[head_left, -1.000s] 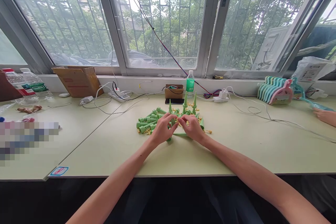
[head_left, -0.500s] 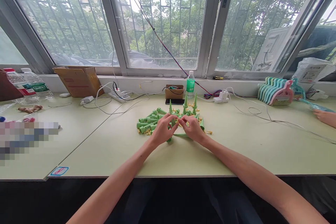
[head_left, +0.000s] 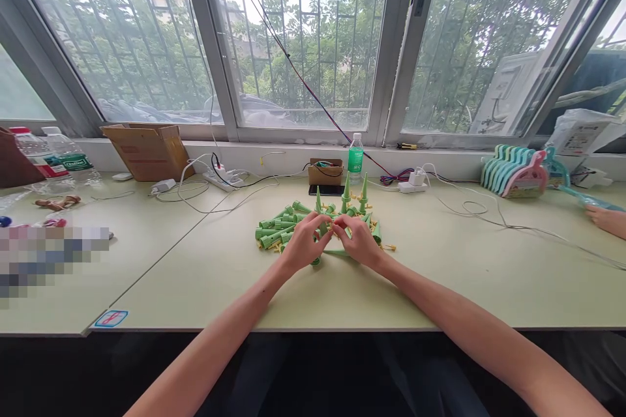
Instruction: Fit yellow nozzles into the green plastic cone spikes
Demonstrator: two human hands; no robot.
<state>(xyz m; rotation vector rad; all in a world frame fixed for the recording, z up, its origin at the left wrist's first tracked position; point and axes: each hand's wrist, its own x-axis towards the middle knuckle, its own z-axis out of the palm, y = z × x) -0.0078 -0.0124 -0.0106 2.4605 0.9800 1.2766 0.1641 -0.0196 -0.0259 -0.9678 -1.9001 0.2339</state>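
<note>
Over the front of a pile of green plastic spikes [head_left: 274, 232], my left hand [head_left: 307, 240] is closed, with a green spike [head_left: 315, 261] showing between and below its fingers. My right hand [head_left: 358, 236] pinches at the same spot, its fingertips meeting those of the left. Whatever small piece lies between the fingertips is mostly hidden; a bit of yellow shows there. Several green cones, such as this upright spike [head_left: 346, 194], stand point up just behind my hands. Small yellow plastic valves [head_left: 390, 247] are scattered among the spikes.
Behind the pile are a small cardboard box [head_left: 325, 172], a dark phone [head_left: 327, 189] and a green-labelled bottle [head_left: 355, 155]. Power strips [head_left: 222, 177] and cables run along the wall. Children's hangers [head_left: 513, 171] stand at right, near another person's hand [head_left: 606, 218].
Almost nothing differs. Both hands stay together at the same place, with only a slight shift of the fingertips and of the whole view.
</note>
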